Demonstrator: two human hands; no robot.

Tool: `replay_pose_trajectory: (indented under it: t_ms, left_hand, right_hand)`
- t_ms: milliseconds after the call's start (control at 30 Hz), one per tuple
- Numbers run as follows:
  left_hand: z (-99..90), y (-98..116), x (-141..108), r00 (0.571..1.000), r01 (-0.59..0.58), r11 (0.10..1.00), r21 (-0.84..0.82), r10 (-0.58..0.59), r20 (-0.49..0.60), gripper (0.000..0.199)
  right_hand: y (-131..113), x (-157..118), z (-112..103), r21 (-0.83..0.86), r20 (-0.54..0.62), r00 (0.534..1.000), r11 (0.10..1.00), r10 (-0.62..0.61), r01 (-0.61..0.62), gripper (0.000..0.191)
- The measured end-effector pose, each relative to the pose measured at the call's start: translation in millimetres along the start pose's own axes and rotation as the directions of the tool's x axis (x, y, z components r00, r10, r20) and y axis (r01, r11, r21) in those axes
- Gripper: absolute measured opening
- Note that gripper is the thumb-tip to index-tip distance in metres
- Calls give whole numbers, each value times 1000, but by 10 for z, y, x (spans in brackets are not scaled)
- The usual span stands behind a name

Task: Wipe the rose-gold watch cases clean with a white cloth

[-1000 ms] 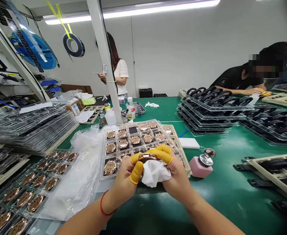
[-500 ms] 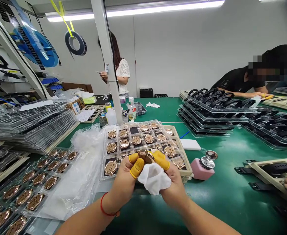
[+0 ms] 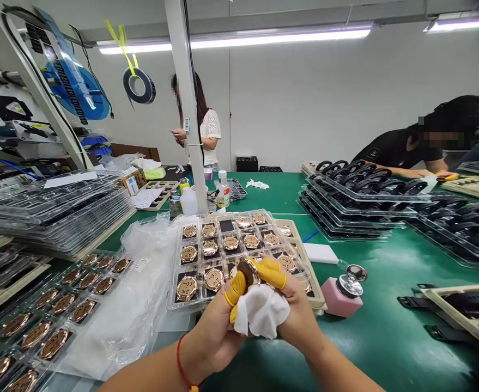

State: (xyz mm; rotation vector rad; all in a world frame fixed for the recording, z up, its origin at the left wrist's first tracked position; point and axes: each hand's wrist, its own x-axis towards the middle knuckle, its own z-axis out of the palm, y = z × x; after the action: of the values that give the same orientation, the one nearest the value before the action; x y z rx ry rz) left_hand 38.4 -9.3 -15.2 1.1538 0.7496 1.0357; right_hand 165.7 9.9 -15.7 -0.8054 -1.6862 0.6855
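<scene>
Between my two hands, over the near edge of a clear plastic tray (image 3: 175,272), is a rose-gold watch case (image 3: 248,270), tilted on its side. My left hand (image 3: 218,326), in yellow finger cots, pinches the case from the left. My right hand (image 3: 290,296), also in yellow cots, grips it from the right. A white cloth (image 3: 262,311) is bunched in the right fingers and hangs under the case, covering part of both hands. Rows of similar watch cases (image 3: 230,242) lie in the tray's compartments; one back compartment shows only black lining.
A pink pump bottle (image 3: 343,296) and a white block (image 3: 321,253) stand right of the tray. Stacked trays of black straps (image 3: 357,190) lie farther right. At left are plastic film (image 3: 120,305), another tray of cases (image 3: 63,299) and stacked clear trays (image 3: 59,218). Two people work beyond.
The watch case has been turned more onto its edge, and my left fingers have shifted lower around it. The view has tipped up slightly. A co-worker's hand at the right edge is gone from view.
</scene>
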Motion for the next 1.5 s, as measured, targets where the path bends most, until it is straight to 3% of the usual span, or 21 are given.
replay_pose_trajectory:
  t_ms: [100,167,233,267,333,433,500,567,633,667,833,933,1033,1133,1300,1400,1500]
  left_hand:
    - [-27,6,-43,968,252,896,-365,-236,89,53]
    - [-66,85,-115,943,325,837,-441,-254,213,44]
    - [-152,237,-204,926,335,849,-410,-216,310,42]
    - [-218,338,-240,925,299,890,-345,-181,335,43]
    - [-386,567,-258,939,149,982,-116,-103,329,48]
    - [-672,899,-63,971,-34,949,313,-43,236,44]
    - [-842,1044,223,993,-114,756,644,60,105,38]
    - [-983,1102,579,976,-116,385,915,217,32,34]
    - [-1101,1093,933,967,-70,256,964,253,4,32]
    - [-1151,1075,1090,969,-57,217,975,248,2,31]
    - [-1271,972,1582,992,-110,126,986,72,101,25]
    - [-1233,914,1697,979,-182,107,977,-72,190,23]
    - [-1171,880,1741,969,-202,56,978,-131,208,23]
    - [-1162,909,1710,981,-152,-51,987,-132,144,22]
    - [-1264,976,1503,981,9,-237,972,-188,-55,22]
    - [-1317,941,1402,971,25,-259,966,-224,-85,25]
    - [-1359,908,1380,971,38,-235,971,-222,-92,29]
  right_hand:
    - [-54,59,-84,22,61,997,998,-55,54,11]
    - [-65,83,-139,39,79,983,986,-168,165,15]
    - [-59,103,-202,59,57,981,981,-187,184,20]
    - [-55,114,-233,73,39,992,991,-118,115,20]
    - [-58,132,-270,123,27,989,982,145,-147,23]
    - [-79,111,-175,238,194,866,834,461,-497,30]
    - [-87,45,10,351,367,766,684,528,-639,37]
    - [-85,-49,239,413,550,633,482,545,-773,45]
    - [-88,-137,438,391,663,529,357,530,-848,47]
    - [-95,-168,505,377,688,505,337,521,-862,47]
    - [-198,-157,523,383,666,508,335,546,-861,43]
    - [-234,-109,458,429,644,520,297,561,-853,40]
    - [-221,-94,438,504,649,557,256,518,-825,33]
    - [-216,-94,429,514,672,554,230,492,-827,27]
    - [-261,-84,388,535,669,562,211,486,-818,22]
    - [-287,-82,353,568,669,572,170,474,-805,29]
    - [-316,-84,313,560,717,551,118,427,-820,42]
